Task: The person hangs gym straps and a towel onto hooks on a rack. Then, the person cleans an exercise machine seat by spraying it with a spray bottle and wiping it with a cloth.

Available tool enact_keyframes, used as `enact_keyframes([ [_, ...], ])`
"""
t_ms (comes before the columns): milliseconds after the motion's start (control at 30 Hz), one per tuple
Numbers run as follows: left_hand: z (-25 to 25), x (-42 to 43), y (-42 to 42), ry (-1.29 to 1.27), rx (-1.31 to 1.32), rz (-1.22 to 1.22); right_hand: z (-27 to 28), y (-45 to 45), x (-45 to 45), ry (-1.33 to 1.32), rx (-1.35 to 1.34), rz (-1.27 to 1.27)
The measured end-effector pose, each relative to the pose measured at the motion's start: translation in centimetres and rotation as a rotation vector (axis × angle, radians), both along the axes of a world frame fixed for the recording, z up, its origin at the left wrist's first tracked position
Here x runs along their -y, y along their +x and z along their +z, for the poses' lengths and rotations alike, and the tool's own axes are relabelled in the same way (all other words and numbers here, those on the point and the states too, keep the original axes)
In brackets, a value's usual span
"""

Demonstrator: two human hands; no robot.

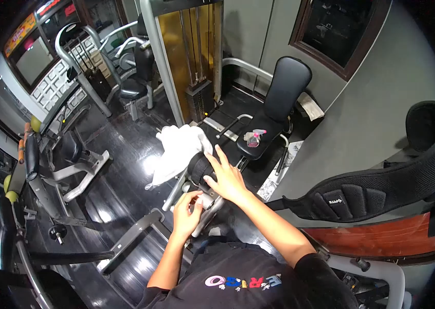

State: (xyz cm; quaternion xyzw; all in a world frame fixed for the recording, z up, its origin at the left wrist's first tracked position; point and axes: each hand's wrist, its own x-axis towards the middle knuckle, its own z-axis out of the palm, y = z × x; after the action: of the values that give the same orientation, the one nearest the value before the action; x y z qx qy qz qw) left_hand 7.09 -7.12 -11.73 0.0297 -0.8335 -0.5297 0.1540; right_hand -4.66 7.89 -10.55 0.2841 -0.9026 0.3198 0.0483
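My right hand (225, 177) reaches forward with its fingers stretched apart, over the right side of a black rounded pad (197, 166). Whether it presses on the pad cannot be made out. Lower and to the left, my left hand (186, 212) is loosely curved, thumb and fingers apart, beside a pale metal part (206, 201) of the machine frame. It holds nothing that I can see. A white cloth (179, 147) lies draped just beyond the pad. Past my right hand, a clear spray bottle with a pink top (254, 138) rests on a black machine seat (252, 149).
A weight-stack machine (198, 100) stands ahead, with a padded backrest (288, 82) to its right. A black lifting belt (351, 201) hangs along the right wall. More gym machines (68, 170) stand on the dark shiny floor (125, 206) at left.
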Motion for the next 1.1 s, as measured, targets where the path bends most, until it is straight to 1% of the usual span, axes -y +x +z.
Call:
enact_keyframes([
  [67, -1.2, 1.4, 0.0, 0.008, 0.052, -0.014, -0.8, 0.1, 0.9, 0.177, 0.023, -0.069],
  [100, -1.5, 1.8, 0.0, 0.003, 0.058, -0.020, -1.7, 0.2, 1.0, 0.172, 0.029, -0.074],
  [167, -1.7, 2.2, -0.3, 0.005, 0.091, -0.079, -3.5, 0.3, 0.4, 0.158, -0.067, -0.032],
  [200, -1.3, 2.2, -0.4, 0.013, 0.109, -0.115, -2.8, 0.7, 0.0, 0.129, -0.010, -0.064],
  [233, -1.0, 2.1, -0.7, -0.012, 0.089, -0.156, -2.8, 0.9, -0.4, 0.124, -0.011, -0.075],
  [300, -0.7, 1.9, -1.2, -0.024, 0.092, -0.209, -2.9, 1.4, -1.7, 0.028, 0.033, -0.072],
  [333, -0.7, 1.7, -1.6, -0.016, 0.063, -0.225, -3.1, 1.6, -2.3, -0.063, 0.024, -0.062],
  [367, -0.4, 1.7, -2.1, -0.017, 0.059, -0.241, -3.1, 2.0, -3.1, -0.064, 0.019, -0.078],
  [433, 0.3, 1.4, -2.8, -0.002, 0.022, -0.271, -2.0, 3.2, -4.5, -0.153, 0.121, -0.058],
  [500, 0.9, 0.7, -3.7, 0.033, 0.014, -0.278, -1.8, 4.2, -5.9, -0.167, 0.096, -0.041],
  [567, 1.4, 0.0, -4.9, 0.038, -0.063, -0.256, -0.6, 5.7, -6.9, -0.239, 0.091, -0.010],
  [633, 1.9, -0.5, -6.0, 0.039, -0.017, -0.315, 0.0, 7.0, -7.5, -0.268, 0.046, -0.035],
  [700, 2.7, -1.5, -6.9, 0.262, 0.054, -0.568, 1.3, 8.0, -8.1, -0.308, -0.099, 0.027],
  [733, 2.8, -2.2, -7.3, 0.314, 0.068, -0.694, 2.1, 8.4, -8.2, -0.291, -0.122, 0.050],
  [767, 1.9, -2.8, -7.3, 0.597, 0.214, -0.830, 3.0, 8.9, -8.1, -0.275, -0.129, 0.069],
  [833, 1.6, -4.0, -7.1, 0.864, 0.351, -0.866, 4.1, 9.7, -7.9, -0.330, -0.067, 0.084],
  [867, 1.7, -4.5, -7.0, 0.902, 0.438, -0.794, 5.0, 10.0, -8.2, -0.352, -0.074, 0.080],
  [900, 2.2, -5.1, -7.1, 0.898, 0.440, -0.814, 5.8, 10.4, -8.9, -0.350, -0.084, 0.063],
  [967, 3.1, -6.2, -7.2, 0.787, 0.364, -0.884, 6.8, 11.1, -10.5, -0.439, -0.071, 0.112],
  [1033, 5.1, -8.2, -5.7, 0.670, 0.303, -0.745, 6.3, 12.1, -11.9, -0.479, -0.130, 0.078],
  [1100, 5.8, -9.4, -4.7, 0.453, 0.173, -0.837, 6.9, 13.2, -13.3, -0.596, -0.280, -0.130],
])
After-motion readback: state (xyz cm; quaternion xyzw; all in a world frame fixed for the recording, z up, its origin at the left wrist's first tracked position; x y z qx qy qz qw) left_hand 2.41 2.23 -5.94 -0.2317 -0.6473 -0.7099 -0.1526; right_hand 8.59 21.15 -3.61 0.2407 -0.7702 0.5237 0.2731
